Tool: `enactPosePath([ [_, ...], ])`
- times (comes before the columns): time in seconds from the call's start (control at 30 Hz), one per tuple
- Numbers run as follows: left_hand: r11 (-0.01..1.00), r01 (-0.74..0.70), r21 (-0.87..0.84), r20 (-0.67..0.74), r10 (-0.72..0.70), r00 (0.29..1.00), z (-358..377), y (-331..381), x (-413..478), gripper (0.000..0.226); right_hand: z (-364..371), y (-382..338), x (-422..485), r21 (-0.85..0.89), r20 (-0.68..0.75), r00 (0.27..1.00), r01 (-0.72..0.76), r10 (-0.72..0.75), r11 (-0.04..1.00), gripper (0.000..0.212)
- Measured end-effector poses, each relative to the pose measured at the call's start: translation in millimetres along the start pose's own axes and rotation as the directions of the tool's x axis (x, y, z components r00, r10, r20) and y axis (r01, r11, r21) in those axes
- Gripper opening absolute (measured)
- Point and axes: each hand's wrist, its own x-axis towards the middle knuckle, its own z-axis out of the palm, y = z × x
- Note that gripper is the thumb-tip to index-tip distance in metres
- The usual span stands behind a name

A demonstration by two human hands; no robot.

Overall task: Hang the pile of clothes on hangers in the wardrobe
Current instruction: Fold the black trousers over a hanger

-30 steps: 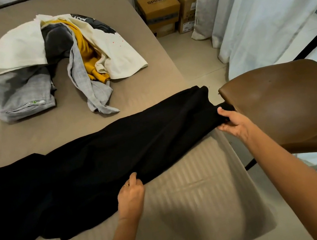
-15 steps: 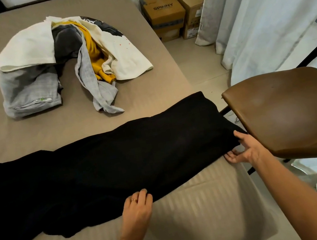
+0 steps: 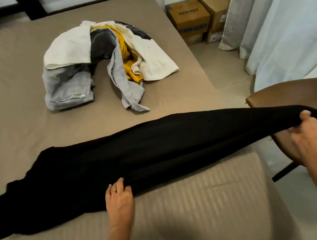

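Slippage threatens: right hand pinches the lifted end of the black garment, left hand grips its near edge. Uneven tugging could skew the fold.

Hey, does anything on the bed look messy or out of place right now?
Nothing looks spilled or damaged. The pile of clothes lies crumpled in a heap on the bed, with garments tangled over each other. The black garment hangs past the bed's edge at its right end, held up by the right hand; the left hand holds its near edge.
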Motion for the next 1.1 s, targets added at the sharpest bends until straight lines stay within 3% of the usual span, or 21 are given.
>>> enactPosePath([
  [0.07, 0.999, -0.028, -0.017, 0.074, 0.029, 0.997, 1.9, -6.5, -3.5, 0.039, -10.9, 0.6, 17.2, 0.086, -0.039, 0.992, -0.115, 0.119, 0.99, 0.022],
  [0.17, 0.995, -0.073, -0.074, 0.108, 0.081, 0.991, 4.5, -8.3, -12.5, 0.041, -19.9, 11.7, 33.3, 0.038, -0.128, 0.977, -0.169, 0.173, 0.985, 0.014],
  [0.23, 0.989, -0.127, -0.075, 0.052, 0.131, 0.99, 5.6, -13.0, -24.2, 0.039, -19.7, 17.6, 50.0, 0.038, -0.13, 0.973, -0.186, 0.189, 0.982, 0.028],
  [0.33, 0.959, -0.281, -0.03, -0.126, 0.276, 0.953, 15.9, -29.3, -52.3, 0.01, -7.8, 17.2, 30.5, 0.024, -0.04, 0.996, -0.085, 0.086, 0.996, 0.034],
  [0.4, 0.932, -0.362, -0.008, -0.199, 0.354, 0.914, 28.9, -39.6, -72.3, 0.03, -0.9, 22.0, 12.2, 0.015, -0.032, 0.999, 0.04, -0.04, 0.999, 0.027],
  [0.47, 0.919, -0.394, 0.013, -0.206, 0.388, 0.898, 36.7, -46.4, -84.1, 0.019, -10.1, 42.8, 9.6, 0.019, -0.057, 0.998, 0.011, -0.01, 1.0, 0.029],
  [0.53, 0.923, -0.385, 0.016, -0.187, 0.381, 0.905, 37.8, -47.8, -84.7, 0.016, -32.1, 68.8, 29.1, -0.012, -0.07, 0.993, -0.098, 0.097, 0.995, 0.05],
  [0.6, 0.926, -0.378, 0.006, -0.191, 0.372, 0.908, 35.9, -43.7, -81.4, 0.016, -42.9, 87.3, 35.1, -0.093, -0.075, 0.989, -0.132, 0.125, 0.987, 0.055],
  [0.67, 0.928, -0.372, -0.008, -0.185, 0.364, 0.913, 29.6, -34.8, -79.4, 0.027, -30.2, 85.1, 9.7, -0.171, -0.173, 0.985, -0.012, -0.018, 0.985, 0.046],
  [0.73, 0.931, -0.362, -0.042, -0.193, 0.348, 0.917, 25.9, -20.9, -82.4, 0.033, 0.7, 71.8, -20.1, -0.22, -0.239, 0.917, 0.271, -0.321, 0.937, 0.044],
  [0.83, 0.916, -0.381, -0.126, -0.161, 0.36, 0.919, 22.0, 10.2, -92.3, 0.032, 55.5, 70.8, -80.9, -0.281, 0.097, 0.758, 0.642, -0.645, 0.713, 0.033],
  [0.9, 0.905, -0.391, -0.166, -0.105, 0.378, 0.92, 24.3, 34.0, -100.8, 0.032, 84.2, 101.7, -123.6, -0.236, 0.337, 0.656, 0.753, -0.675, 0.614, 0.025],
  [1.0, 0.896, -0.35, -0.274, -0.017, 0.359, 0.933, 24.4, 51.1, -101.1, 0.028, 96.0, 176.8, -198.2, -0.192, 0.66, 0.489, 0.844, -0.57, 0.501, 0.018],
  [1.03, 0.892, -0.302, -0.337, -0.053, 0.302, 0.952, 24.4, 47.7, -99.9, 0.025, 90.4, 205.1, -217.6, -0.183, 0.764, 0.424, 0.865, -0.487, 0.467, 0.018],
  [1.1, 0.801, -0.091, -0.591, -0.152, -0.001, 0.988, 19.3, 26.1, -99.5, 0.024, 71.9, 253.0, -244.2, -0.172, 0.908, 0.316, 0.88, -0.276, 0.443, 0.025],
])
